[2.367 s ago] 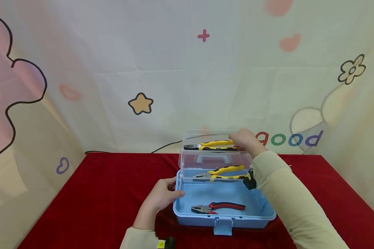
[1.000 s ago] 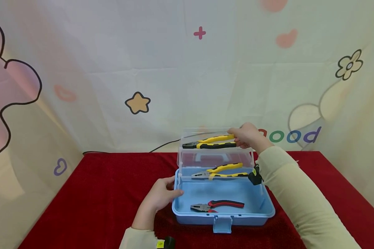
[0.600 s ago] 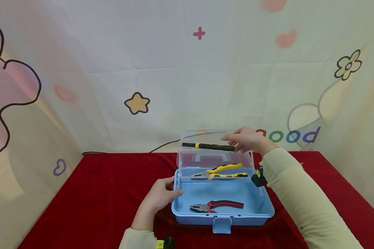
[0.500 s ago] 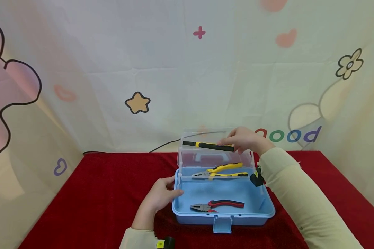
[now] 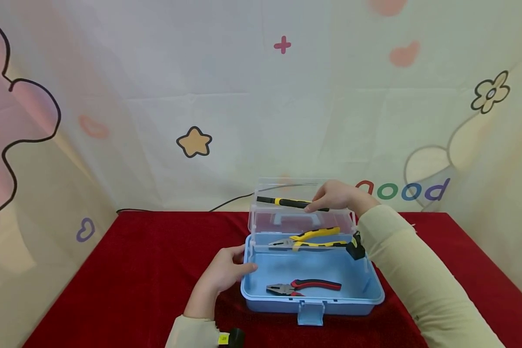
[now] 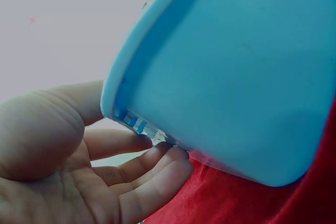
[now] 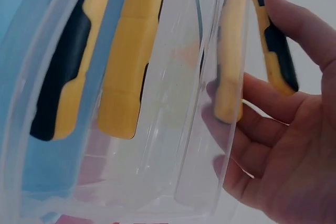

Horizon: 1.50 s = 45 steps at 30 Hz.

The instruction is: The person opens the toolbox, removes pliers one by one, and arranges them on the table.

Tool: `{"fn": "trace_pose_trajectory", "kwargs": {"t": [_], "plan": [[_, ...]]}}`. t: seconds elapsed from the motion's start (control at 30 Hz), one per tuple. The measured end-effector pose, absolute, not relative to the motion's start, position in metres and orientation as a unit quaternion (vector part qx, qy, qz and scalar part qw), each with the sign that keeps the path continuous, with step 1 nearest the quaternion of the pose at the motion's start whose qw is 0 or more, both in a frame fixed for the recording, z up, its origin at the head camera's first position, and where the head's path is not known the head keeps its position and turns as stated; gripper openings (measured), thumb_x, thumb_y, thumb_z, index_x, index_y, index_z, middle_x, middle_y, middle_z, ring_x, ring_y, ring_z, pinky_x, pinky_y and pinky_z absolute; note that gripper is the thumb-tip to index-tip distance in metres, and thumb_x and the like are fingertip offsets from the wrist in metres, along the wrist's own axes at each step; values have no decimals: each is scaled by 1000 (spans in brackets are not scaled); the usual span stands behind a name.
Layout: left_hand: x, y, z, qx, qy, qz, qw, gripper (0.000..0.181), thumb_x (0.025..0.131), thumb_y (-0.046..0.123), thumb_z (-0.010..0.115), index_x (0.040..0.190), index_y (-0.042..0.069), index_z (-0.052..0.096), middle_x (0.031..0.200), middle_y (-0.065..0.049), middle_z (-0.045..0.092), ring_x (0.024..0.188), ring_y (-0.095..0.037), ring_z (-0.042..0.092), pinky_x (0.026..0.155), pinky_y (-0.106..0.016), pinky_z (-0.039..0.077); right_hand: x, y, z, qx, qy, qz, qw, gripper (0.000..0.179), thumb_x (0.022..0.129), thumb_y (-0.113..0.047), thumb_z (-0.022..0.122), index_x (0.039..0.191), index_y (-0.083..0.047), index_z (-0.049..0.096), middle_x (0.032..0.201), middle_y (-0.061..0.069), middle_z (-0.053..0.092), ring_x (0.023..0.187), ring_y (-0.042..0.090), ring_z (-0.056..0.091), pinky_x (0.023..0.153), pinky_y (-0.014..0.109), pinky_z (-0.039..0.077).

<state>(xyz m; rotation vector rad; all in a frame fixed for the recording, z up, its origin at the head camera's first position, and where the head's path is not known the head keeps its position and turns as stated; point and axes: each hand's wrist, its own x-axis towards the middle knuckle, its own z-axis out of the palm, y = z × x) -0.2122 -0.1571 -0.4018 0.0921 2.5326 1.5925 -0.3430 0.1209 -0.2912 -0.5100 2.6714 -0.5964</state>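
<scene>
My right hand (image 5: 337, 195) holds a pair of pliers (image 5: 289, 203) by its yellow and black handles, at the upper clear tray of a blue toolbox (image 5: 352, 305). In the head view these pliers lie edge-on, black jaws to the left. In the right wrist view the thumb presses on one handle (image 7: 275, 48), and the fingers are partly behind clear plastic. My left hand (image 5: 223, 269) grips the toolbox at its back left corner, thumb over the rim, fingers behind. A second yellow-handled pair of pliers (image 5: 315, 235) lies in the lower clear tray (image 5: 261, 222).
Red-and-black pliers (image 5: 317, 284) lie on the floor of the toolbox near its front wall. An open latch (image 5: 311, 314) hangs at the front. The box stands on a red cloth (image 5: 165, 270); a black cable (image 5: 230, 205) runs behind, before a printed curtain (image 5: 226, 63).
The right hand raised its pliers slightly, lowered them and loosened its fingers as the pliers turned edge-on. It then moved left and gripped them again. The left hand stayed at the corner.
</scene>
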Motion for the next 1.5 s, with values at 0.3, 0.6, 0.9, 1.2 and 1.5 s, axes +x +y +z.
{"fn": "trace_pose_trajectory", "kwargs": {"t": [0.3, 0.6, 0.9, 1.2, 1.5], "plan": [[-213, -161, -405, 23, 825, 559, 80, 46, 87, 13, 63, 128, -6, 54, 114, -20, 63, 79, -20, 68, 69, -38, 59, -345, 122, -298, -208, 933, -228, 185, 45, 84, -37, 69, 116, -5, 68, 109, 9, 67, 99, 24, 55, 89, 41, 49], [-212, -160, -402, 13, 826, 558, 77, 45, 87, 12, 63, 128, -5, 54, 116, -20, 62, 79, -19, 67, 72, -39, 59, -341, 122, -302, -210, 933, -257, 139, 48, 81, -34, 73, 117, -4, 61, 103, 10, 61, 95, 24, 52, 83, 35, 47], [-210, -159, -400, 18, 823, 562, 81, 44, 87, 11, 64, 126, -7, 55, 112, -21, 64, 78, -19, 68, 71, -38, 59, -331, 121, -310, -205, 941, -258, 81, 53, 80, -34, 74, 121, -6, 57, 109, 11, 60, 96, 25, 54, 84, 35, 51], [-210, -161, -399, 15, 819, 568, 74, 42, 87, 11, 65, 124, -8, 57, 109, -20, 65, 78, -19, 69, 71, -39, 59, -323, 116, -307, -220, 943, -242, 62, 61, 81, -29, 73, 132, -4, 51, 117, 13, 60, 100, 26, 55, 89, 39, 52], [-209, -159, -398, 11, 816, 573, 74, 41, 86, 9, 65, 122, -8, 57, 104, -18, 66, 77, -19, 68, 69, -39, 59, -318, 118, -308, -226, 938, -259, 40, 60, 83, -27, 71, 133, -2, 50, 120, 15, 59, 103, 28, 56, 91, 43, 51]]}}
